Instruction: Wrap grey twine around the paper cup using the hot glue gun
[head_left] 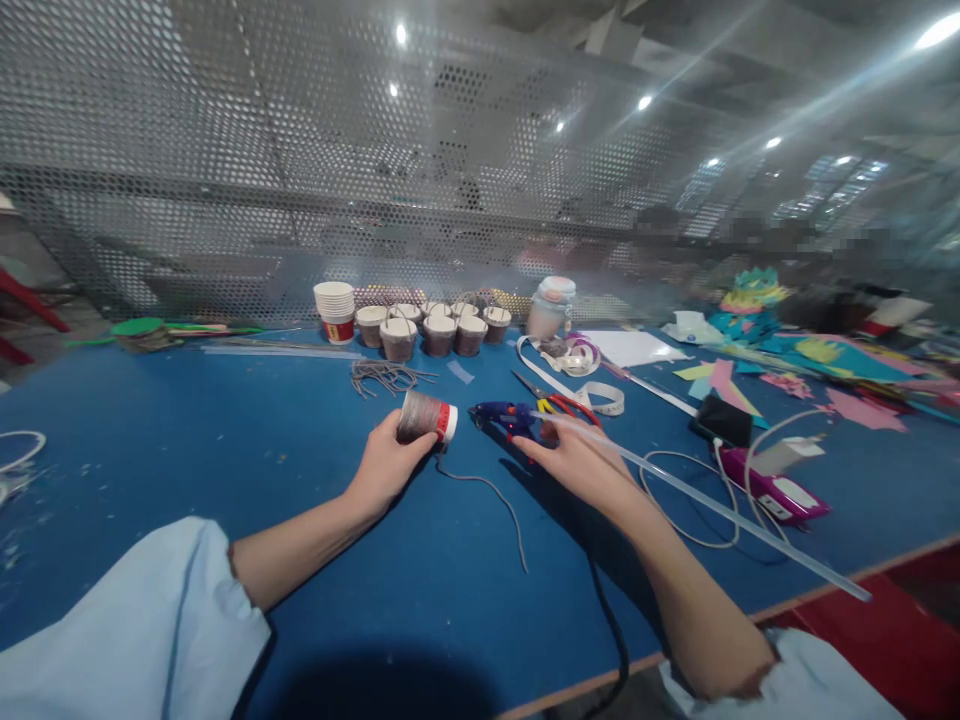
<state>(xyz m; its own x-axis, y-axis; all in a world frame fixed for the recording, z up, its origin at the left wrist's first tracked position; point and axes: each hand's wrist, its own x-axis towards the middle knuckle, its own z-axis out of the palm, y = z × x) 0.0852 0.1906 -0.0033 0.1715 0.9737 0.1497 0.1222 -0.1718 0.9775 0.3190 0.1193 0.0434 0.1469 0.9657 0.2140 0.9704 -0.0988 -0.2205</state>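
My left hand (386, 465) is wrapped round a paper cup (426, 415) tipped on its side. Grey cord covers most of the cup, while a red and white band shows at its right end. From the cup a loose tail of cord (487, 482) trails across the table. My right hand (581, 455) grips a blue glue gun (504, 412), its nozzle pointing left toward the cup, a short gap apart. A long clear glue stick (720, 505) runs out of the gun's back over my right forearm.
Several cord-wrapped cups (399, 340) stand behind, beside stacked paper cups (334, 310). Cut cords (390, 376), scissors (559, 400) and a measuring tape (600, 398) lie nearer. At right are a purple power strip (776, 488), a phone (721, 422) and coloured paper scraps (724, 385).
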